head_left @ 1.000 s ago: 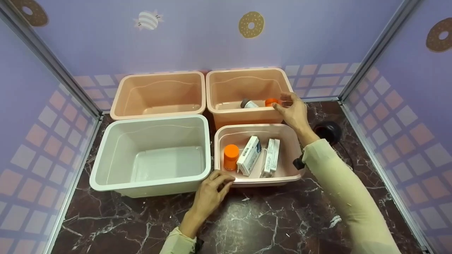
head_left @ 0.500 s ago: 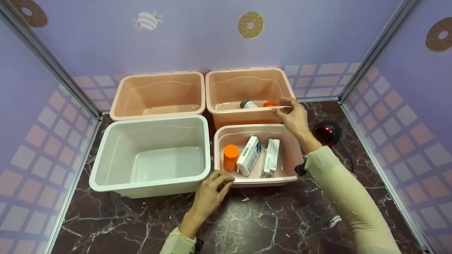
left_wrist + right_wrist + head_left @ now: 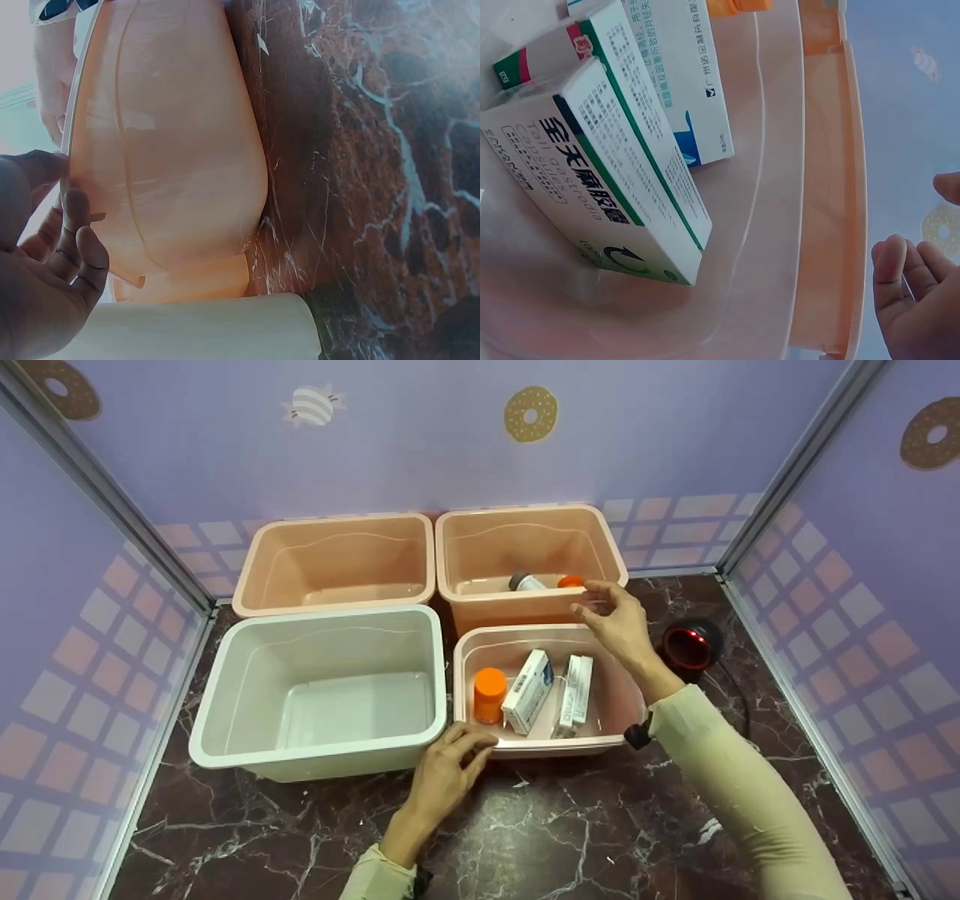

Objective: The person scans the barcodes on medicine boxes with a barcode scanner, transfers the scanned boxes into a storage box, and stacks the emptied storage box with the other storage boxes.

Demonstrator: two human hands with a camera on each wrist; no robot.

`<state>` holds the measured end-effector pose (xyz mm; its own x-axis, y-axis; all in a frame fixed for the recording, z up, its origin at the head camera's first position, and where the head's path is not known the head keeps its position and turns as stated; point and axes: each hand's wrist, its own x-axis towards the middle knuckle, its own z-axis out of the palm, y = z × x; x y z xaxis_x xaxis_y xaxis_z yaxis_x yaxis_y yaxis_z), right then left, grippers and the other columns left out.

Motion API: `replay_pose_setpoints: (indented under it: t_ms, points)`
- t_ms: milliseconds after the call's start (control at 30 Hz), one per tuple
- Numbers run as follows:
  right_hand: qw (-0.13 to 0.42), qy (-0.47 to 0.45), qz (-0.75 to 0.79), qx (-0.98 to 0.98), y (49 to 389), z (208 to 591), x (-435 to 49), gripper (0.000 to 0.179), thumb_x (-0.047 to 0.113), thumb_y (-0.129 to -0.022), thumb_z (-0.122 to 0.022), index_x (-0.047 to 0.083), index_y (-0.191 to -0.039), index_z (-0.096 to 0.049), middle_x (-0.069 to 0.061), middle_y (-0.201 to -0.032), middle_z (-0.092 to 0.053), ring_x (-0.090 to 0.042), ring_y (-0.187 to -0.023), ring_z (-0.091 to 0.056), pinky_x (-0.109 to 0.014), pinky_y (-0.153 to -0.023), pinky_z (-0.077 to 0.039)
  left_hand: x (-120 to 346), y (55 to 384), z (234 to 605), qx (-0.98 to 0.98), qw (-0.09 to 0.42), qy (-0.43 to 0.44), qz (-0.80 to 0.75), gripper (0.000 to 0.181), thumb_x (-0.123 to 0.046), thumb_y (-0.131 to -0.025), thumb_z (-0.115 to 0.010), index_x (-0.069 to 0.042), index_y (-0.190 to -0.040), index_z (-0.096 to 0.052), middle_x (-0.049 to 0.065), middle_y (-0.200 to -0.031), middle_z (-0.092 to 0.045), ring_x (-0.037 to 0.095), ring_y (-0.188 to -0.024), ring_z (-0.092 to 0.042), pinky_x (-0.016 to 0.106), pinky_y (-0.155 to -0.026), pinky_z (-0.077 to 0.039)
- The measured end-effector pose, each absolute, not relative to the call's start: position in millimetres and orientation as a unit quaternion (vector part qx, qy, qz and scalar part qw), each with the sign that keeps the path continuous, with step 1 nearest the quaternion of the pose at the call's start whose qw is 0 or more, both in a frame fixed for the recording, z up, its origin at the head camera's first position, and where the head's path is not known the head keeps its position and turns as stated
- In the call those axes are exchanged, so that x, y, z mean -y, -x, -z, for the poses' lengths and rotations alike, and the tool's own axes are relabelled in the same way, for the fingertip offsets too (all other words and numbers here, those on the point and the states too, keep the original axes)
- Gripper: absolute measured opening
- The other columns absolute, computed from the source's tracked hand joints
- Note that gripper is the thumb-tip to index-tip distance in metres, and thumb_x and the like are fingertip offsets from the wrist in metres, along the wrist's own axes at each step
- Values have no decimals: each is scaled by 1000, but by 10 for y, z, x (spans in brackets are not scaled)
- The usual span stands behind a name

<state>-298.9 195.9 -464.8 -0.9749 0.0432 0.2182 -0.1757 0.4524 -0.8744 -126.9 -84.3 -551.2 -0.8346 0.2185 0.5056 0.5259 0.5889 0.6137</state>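
Observation:
My left hand (image 3: 442, 769) grips the near rim of the front right pink bin (image 3: 555, 631) at its left corner. The thumb and fingers pinch that rim in the left wrist view. Inside this bin stands an orange bottle (image 3: 489, 695) beside a white medicine box (image 3: 529, 694) and a pair of medicine boxes (image 3: 607, 142) under clear wrap. Over the bin's far right corner, my right hand (image 3: 619, 622) holds nothing, its fingers loosely bent and the thumb apart. Its fingertips overlap the near rim of the back right peach bin (image 3: 525, 511), where a grey-capped bottle (image 3: 526, 581) and an orange-capped item (image 3: 571, 582) lie.
A white bin (image 3: 319, 757) stands at the front left, with another peach bin (image 3: 337, 519) behind it. Right of the bins sits a black device (image 3: 691, 643) with a red glow and a cable. Purple patterned walls surround the dark marble tabletop (image 3: 540, 825).
My right hand has drawn back from over the back right bin toward me. The black device has lit up red. My left hand has stayed in place.

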Motion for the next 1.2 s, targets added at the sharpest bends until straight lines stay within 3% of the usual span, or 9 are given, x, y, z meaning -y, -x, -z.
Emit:
replay_pose_setpoints:
  t_ms: [233,600,800,1033,1200]
  points:
    - [74,-52,-552,829,2888,4647,-1920,49,20,-86,-79,2,-129,-61,-19,-122,-67,-22,-100,-65,-21,-86,-53,841,1269,5511,872,189,210,399,14,-14,-89,-75,-19,-102,-75,-6,-104,-68,13,-97,-69,26,-84,-59]
    - [38,-59,-562,824,2765,4696,-1839,51,17,-87,-77,-2,-131,-59,-23,-123,-66,-23,-101,-64,-20,-84,-54,842,1270,5516,873,189,208,397,12,-16,-89,-75,-20,-101,-75,-7,-101,-68,12,-95,-69,27,-82,-59]
    - [14,-56,-577,815,2710,4736,-1783,47,13,-86,-76,3,-130,-61,-23,-124,-65,-23,-95,-68,-25,-66,-58,842,1270,5502,868,196,216,402,11,-15,-90,-75,-19,-101,-75,-6,-100,-68,12,-94,-68,28,-80,-59]
    - [24,-76,-556,827,2626,4771,-1702,45,12,-86,-77,0,-127,-62,-22,-118,-68,-28,-102,-66,-15,-82,-53,839,1265,5500,870,192,215,399,11,-15,-90,-74,-18,-101,-75,-5,-100,-67,12,-95,-69,29,-82,-59]
    - [16,-88,-543,835,2576,4838,-1639,46,11,-87,-76,-2,-128,-61,-23,-119,-68,-30,-100,-68,-21,-83,-55,839,1262,5504,873,185,210,399,12,-15,-90,-74,-18,-101,-75,-5,-101,-68,14,-97,-69,29,-85,-59]
